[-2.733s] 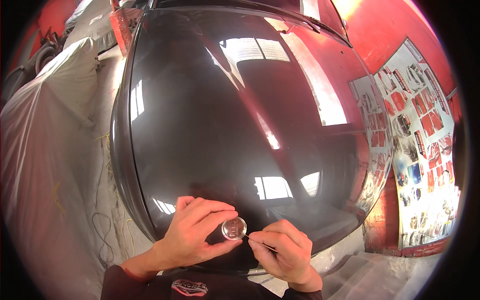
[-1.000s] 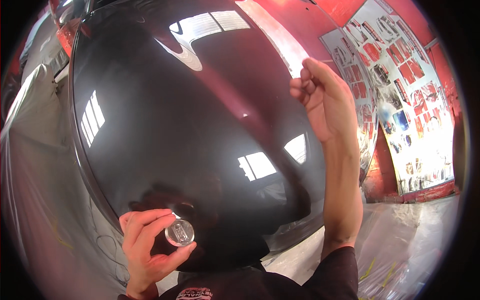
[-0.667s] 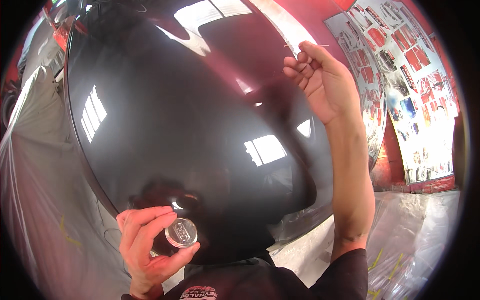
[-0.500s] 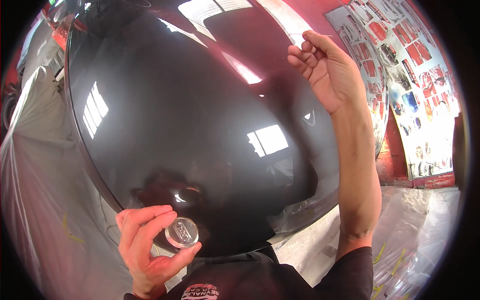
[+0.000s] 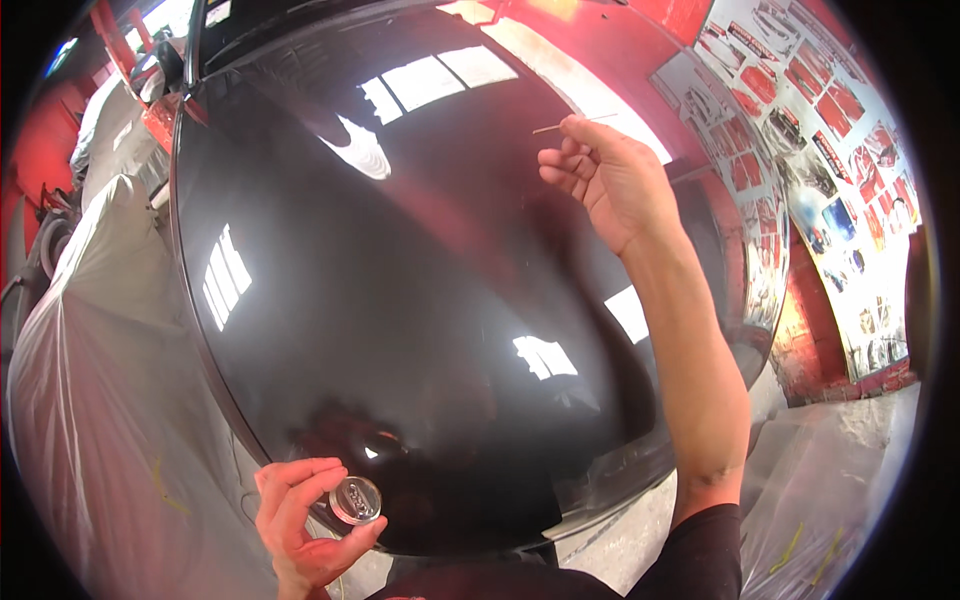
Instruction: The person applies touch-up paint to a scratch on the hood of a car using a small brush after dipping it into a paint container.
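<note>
Head view puts my left hand [image 5: 298, 538] nearest me, low and left of centre. Its thumb and fingertips pinch a small clear disc [image 5: 357, 502] by the rim, one flat face turned up toward me with a raised design on it. I see the disc in front of the near edge of a glossy black car hood [image 5: 380, 320]; how high it sits over the paint I can't judge.

My right forearm comes out of a dark sleeve [image 5: 705, 552] at the lower edge and reaches up the right side. At its end my right hand [image 5: 615, 185] has thumb and forefinger closed on a thin stick [image 5: 545, 129], which pokes out on both sides, its left end a little lower. The other fingers are curled, palm partly toward me. Behind that hand, the hood carries bright window reflections.

To the left I have a bulky shape under translucent plastic sheeting [image 5: 100, 350]; to the right, more clear sheeting [image 5: 830, 470] with yellow strips. Farther off, a large picture panel [image 5: 840, 215] hangs on a red wall [image 5: 680, 15], and a red post [image 5: 160, 122] stands beyond the hood's far left corner.
</note>
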Available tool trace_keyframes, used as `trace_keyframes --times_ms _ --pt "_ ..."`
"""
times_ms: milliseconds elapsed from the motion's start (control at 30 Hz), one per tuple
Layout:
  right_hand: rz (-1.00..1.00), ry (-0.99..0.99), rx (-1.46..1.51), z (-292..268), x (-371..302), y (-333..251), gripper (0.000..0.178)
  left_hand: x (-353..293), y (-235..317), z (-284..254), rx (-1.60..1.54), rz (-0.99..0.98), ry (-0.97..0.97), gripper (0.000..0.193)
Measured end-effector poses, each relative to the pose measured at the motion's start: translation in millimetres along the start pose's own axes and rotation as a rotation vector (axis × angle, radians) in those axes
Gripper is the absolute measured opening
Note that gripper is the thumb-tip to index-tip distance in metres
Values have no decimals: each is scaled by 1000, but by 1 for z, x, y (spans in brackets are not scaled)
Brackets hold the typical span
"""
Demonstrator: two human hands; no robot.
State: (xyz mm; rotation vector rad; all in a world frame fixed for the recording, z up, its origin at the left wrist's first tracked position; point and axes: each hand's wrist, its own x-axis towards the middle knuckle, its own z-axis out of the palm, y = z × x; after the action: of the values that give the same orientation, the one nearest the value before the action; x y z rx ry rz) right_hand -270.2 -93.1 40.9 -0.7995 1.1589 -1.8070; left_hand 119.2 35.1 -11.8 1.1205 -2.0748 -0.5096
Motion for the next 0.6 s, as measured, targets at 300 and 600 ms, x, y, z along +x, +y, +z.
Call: trace_keyframes --times_ms 300,600 --pt "-59 26 -150 -15 61 -8 12 4 -12 15 18 19 58 51" --pt "63 -4 -199 -12 85 1 12 12 -16 21 36 8 71 52"
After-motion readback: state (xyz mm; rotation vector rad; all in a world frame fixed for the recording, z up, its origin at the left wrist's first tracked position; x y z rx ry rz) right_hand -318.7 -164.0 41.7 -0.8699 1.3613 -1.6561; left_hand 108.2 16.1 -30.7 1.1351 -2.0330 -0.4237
